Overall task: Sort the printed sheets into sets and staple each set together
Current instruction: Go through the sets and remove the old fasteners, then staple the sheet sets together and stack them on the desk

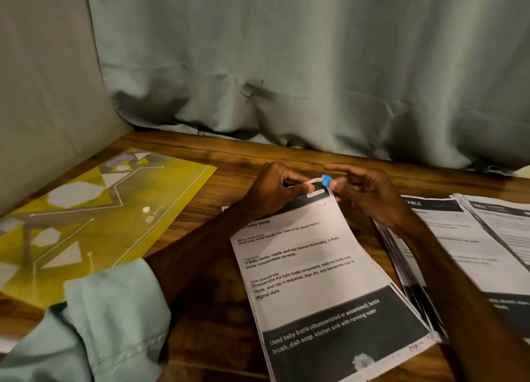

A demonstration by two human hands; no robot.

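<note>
A set of printed sheets (309,267) headed "baby bottle" lies on the wooden table (218,163) in front of me, its top edge lifted. My left hand (272,189) pinches that top edge at the left corner. My right hand (364,192) holds a small blue stapler (326,180) at the sheets' top right corner, index finger stretched out above it. Two more piles of printed sheets (464,246) lie to the right, partly under my right forearm.
A yellow patterned folder (86,209) lies at the left of the table. A pale green curtain (315,66) hangs along the table's far edge. A grey cushion (43,94) stands at the far left. My rolled-up green sleeve (114,310) covers the near left.
</note>
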